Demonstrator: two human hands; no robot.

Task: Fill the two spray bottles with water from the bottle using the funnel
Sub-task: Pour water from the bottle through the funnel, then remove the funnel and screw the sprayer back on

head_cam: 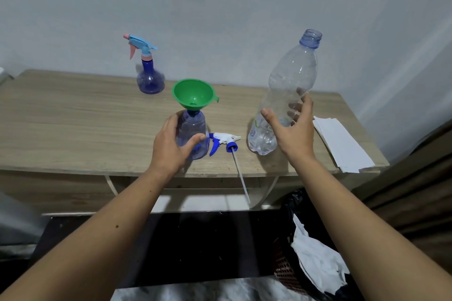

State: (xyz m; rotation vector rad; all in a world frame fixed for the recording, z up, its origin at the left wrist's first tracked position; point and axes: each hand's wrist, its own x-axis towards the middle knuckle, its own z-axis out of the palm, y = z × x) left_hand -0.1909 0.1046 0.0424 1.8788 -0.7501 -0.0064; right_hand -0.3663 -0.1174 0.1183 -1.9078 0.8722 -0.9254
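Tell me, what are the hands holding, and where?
Left hand holds the spray bottle by its body. Right hand is open around the water bottle's lower part.

- Both forearms reach forward, bare, 2 arms angling in from the lower corners.
- Left hand (171, 146) sits low, palm turned inward, thumb forward and fingers curled round the near spray bottle (194, 134), gripping its side.
- Right hand (292, 127) is up higher, wrist cocked, thumb out to the left and fingers spread behind the water bottle (286, 95); whether it actually grips or only touches is not clear.
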